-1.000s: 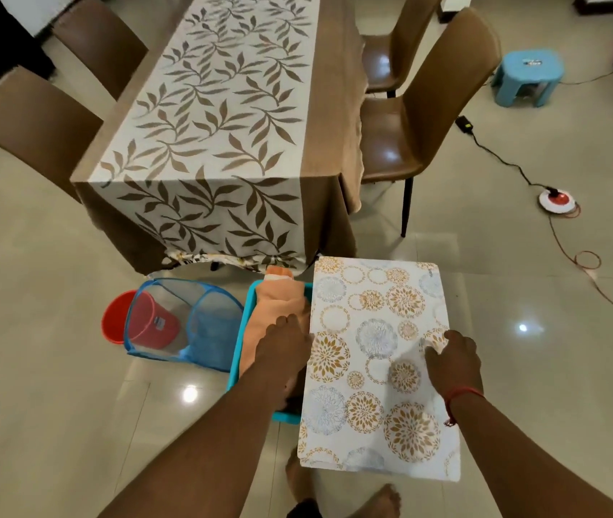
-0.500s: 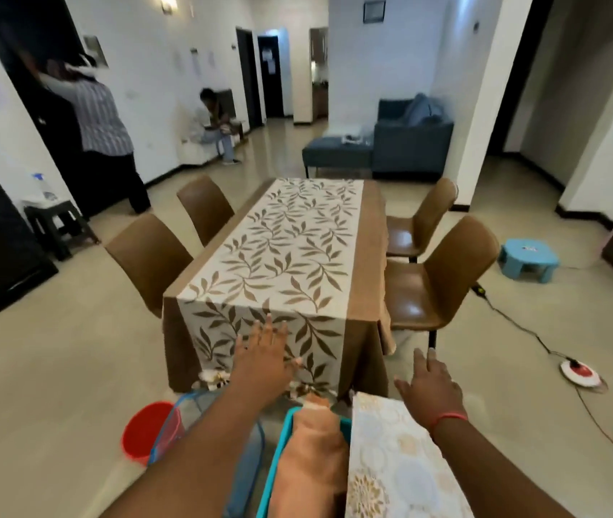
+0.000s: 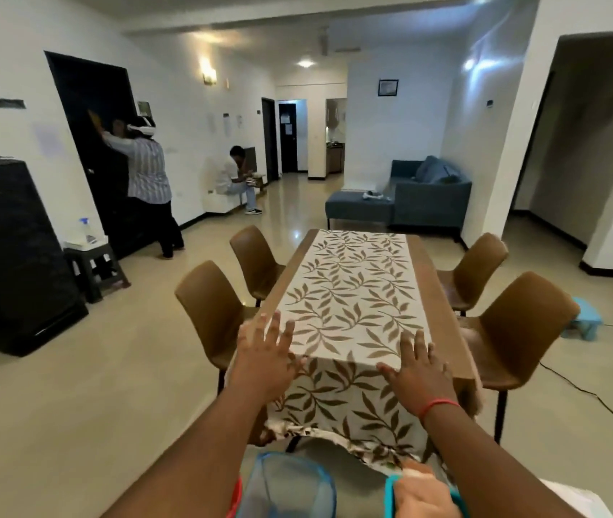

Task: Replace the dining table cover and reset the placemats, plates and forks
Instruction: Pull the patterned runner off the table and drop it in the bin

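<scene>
Since both hands reach with fingers spread, nothing is grasped yet.
Left hand [image 3: 267, 353]: released, at the table's near left corner.
Right hand [image 3: 419, 368]: released, at the near right corner, over the edge.
Table cover [image 3: 349, 293]: leaf-print cloth draped over the dining table, near end hanging down — likely soft, light, apt to slide; best pinched at both near corners.
Room: chairs [image 3: 215, 312] crowd the table's sides; a mesh basket [image 3: 290, 487] sits below its near end.
</scene>
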